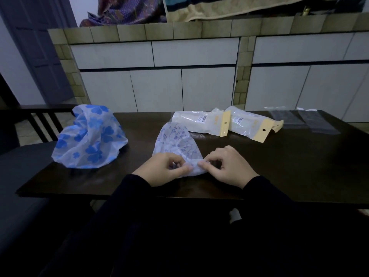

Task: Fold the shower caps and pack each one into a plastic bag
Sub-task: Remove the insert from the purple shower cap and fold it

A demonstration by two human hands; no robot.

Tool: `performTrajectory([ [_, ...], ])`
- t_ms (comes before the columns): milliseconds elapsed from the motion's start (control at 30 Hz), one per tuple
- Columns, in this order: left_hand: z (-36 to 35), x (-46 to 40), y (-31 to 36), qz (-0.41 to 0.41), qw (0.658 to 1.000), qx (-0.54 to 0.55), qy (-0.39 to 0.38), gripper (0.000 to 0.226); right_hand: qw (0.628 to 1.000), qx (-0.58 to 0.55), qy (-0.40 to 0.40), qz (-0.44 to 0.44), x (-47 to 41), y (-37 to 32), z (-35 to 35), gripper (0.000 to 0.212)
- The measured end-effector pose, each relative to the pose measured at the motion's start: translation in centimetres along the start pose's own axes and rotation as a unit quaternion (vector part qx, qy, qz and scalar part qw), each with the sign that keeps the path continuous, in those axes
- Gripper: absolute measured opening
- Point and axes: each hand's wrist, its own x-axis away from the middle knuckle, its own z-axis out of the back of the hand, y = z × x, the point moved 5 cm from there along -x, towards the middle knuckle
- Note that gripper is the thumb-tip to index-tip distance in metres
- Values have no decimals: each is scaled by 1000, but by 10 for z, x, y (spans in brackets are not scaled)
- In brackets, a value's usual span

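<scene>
A pale shower cap (pixel 176 143) with a fine purple print lies flattened on the dark table (pixel 279 166) in front of me. My left hand (pixel 161 169) and my right hand (pixel 229 164) both pinch its near edge, fingertips almost meeting. A second cap (pixel 89 136), translucent with big blue flowers, sits puffed up at the left. Two packed plastic bags with yellow header cards (pixel 201 122) (pixel 253 124) lie behind the pale cap. Two empty clear bags (pixel 287 117) (pixel 319 121) lie flat at the far right.
A dark wooden chair (pixel 40 120) stands beyond the table's left end. A tiled counter with white cabinet doors (pixel 159 82) runs behind the table, with patterned cloth (pixel 129 11) heaped on top. A grey door (pixel 36 47) is at the far left.
</scene>
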Motion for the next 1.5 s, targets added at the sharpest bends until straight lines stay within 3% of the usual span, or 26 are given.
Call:
performTrajectory([
  [133, -1, 5, 5, -12, 999, -37, 22, 18, 997, -71, 15, -26, 0, 3, 1, 30],
  [333, -1, 8, -7, 62, 995, 48, 61, 21, 1000, 3, 14, -24, -2, 1, 0, 25],
  [467, 0, 7, -8, 90, 995, 24, 46, 23, 999, 2, 18, -35, -1, 4, -1, 27],
  [767, -3, 8, 1, 48, 995, -18, 91, 8, 995, 50, 69, -60, 0, 2, 0, 24],
  [867, -7, 8, -1, 5, 994, -20, 111, 17, 992, 77, 102, 24, 0, -5, 3, 5],
  [967, -10, 6, -3, 0, 993, -29, 113, 16, 993, 88, 58, 57, -1, -7, -2, 2],
  [1167, -6, 2, -7, 18, 996, -13, 81, 19, 998, 47, -16, 38, -3, -2, -8, 27],
  [1233, -2, 4, -8, 32, 997, 15, 62, 7, 998, 41, -16, 54, -4, -4, -7, 34],
  [1367, 5, -1, -13, 83, 997, -6, 10, 26, 998, 6, -59, 29, -18, 6, -11, 24],
  [1500, 10, -5, -15, 98, 995, 6, -12, 18, 997, -28, -72, -22, -27, 19, -14, 24],
])
